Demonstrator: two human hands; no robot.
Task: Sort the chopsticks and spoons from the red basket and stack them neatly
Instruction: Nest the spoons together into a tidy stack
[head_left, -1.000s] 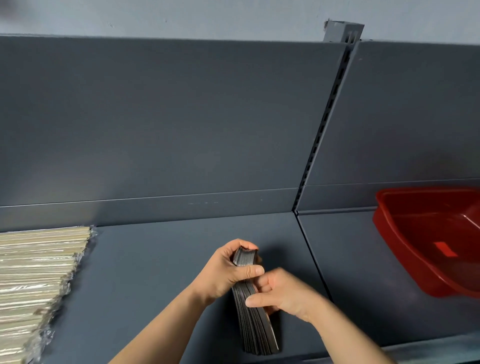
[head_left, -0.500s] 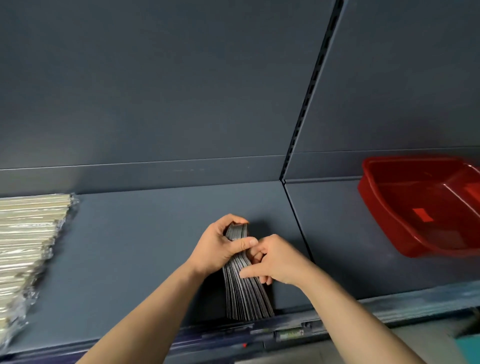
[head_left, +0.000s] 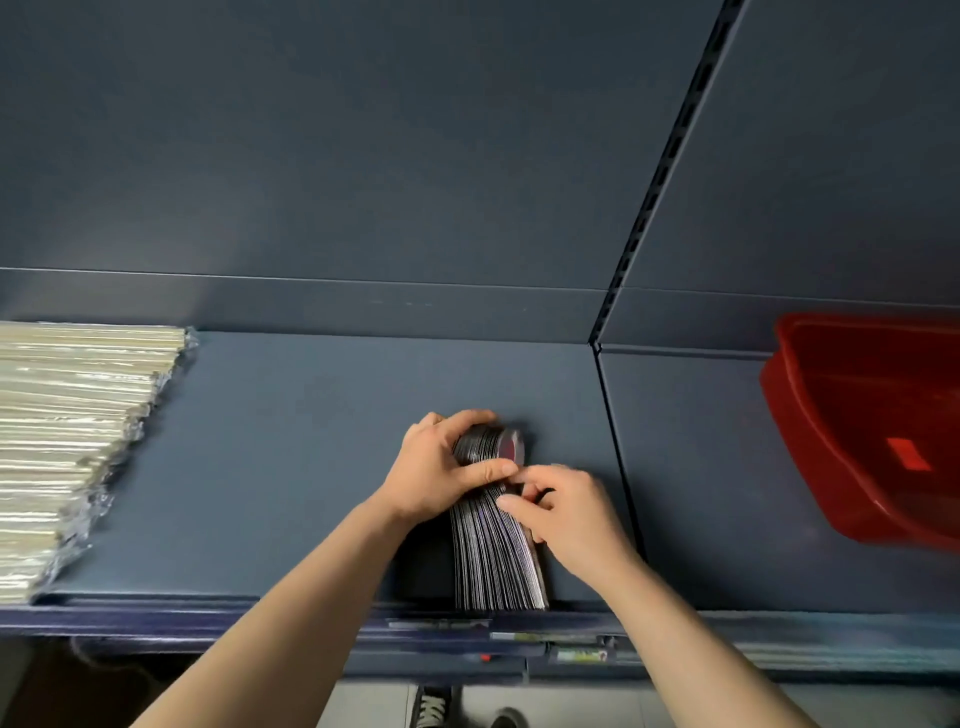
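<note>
Grips the spoon stack (head_left: 493, 566) at its far end with the left hand (head_left: 436, 470), pinches its right edge with the right hand (head_left: 571, 514), between chopsticks (head_left: 67, 441) and red basket (head_left: 810, 415).

Dark shelf (head_left: 291, 467): wrapped chopsticks (head_left: 67, 447) L, black spoon stack (head_left: 491, 566) mid, red basket (head_left: 795, 452) R.

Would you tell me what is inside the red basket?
The red basket shows only its bare floor with a bright red patch; its right part is out of frame.
</note>
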